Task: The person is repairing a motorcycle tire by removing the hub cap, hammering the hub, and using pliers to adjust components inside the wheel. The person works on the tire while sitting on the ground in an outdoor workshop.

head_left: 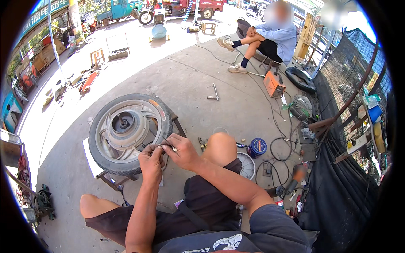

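Both my hands meet in front of me, just over the near right edge of a wheel. My left hand (152,160) is closed, thumb and fingers pinching something too small to make out. Fingers of my right hand (184,152) are closed in a pinch against it, with a thin dark metal piece (166,139) sticking out past them. The spoked metal wheel (126,145) with its black tire (158,101) lies flat on a low stand (179,124), its hub axle (122,122) pointing up.
Pliers (203,143), a blue tub (257,147) and a round pale cover (246,165) sit beside my right knee. A T-shaped wrench (214,92) lies on the concrete ahead. Cables trail from an orange machine (274,85). A seated person (276,40) is at the far right.
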Demonstrator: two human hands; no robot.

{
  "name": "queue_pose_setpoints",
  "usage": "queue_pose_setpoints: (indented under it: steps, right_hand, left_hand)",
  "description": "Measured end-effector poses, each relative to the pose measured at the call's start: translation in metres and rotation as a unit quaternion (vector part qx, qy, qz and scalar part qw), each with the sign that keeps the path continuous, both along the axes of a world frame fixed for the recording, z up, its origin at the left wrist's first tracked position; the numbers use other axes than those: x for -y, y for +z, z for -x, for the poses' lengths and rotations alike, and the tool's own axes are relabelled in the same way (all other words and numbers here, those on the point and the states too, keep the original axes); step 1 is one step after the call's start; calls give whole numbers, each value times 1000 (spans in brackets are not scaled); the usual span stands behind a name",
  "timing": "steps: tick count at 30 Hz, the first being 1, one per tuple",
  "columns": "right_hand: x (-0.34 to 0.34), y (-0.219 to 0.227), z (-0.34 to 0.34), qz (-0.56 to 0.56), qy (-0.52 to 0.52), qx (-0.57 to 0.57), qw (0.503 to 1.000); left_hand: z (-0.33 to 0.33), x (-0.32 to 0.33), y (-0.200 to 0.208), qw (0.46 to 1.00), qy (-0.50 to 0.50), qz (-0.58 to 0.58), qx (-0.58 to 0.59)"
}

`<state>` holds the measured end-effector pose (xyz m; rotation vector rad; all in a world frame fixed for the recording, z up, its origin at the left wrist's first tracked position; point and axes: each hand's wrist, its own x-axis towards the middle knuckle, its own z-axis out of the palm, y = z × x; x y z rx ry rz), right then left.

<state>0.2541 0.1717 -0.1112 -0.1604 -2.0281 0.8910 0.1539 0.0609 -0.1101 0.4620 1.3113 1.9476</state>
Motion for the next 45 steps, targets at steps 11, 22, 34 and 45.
queue_pose_setpoints:
  steps: [11,22,34,45]
  right_hand:
    - [3,2,-1,46,-8,10,999]
    - [3,1,-2,167,5,49,985]
    - [-1,-4,-1,201,44,79,975]
    - [3,-4,0,171,-2,78,982]
  left_hand:
    - [-5,0,4,996,20,32,-82]
    - [-6,2,0,985,61,27,-161]
    - [4,3,-7,976,46,45,-206]
    - [3,-6,-20,973,53,29,-222]
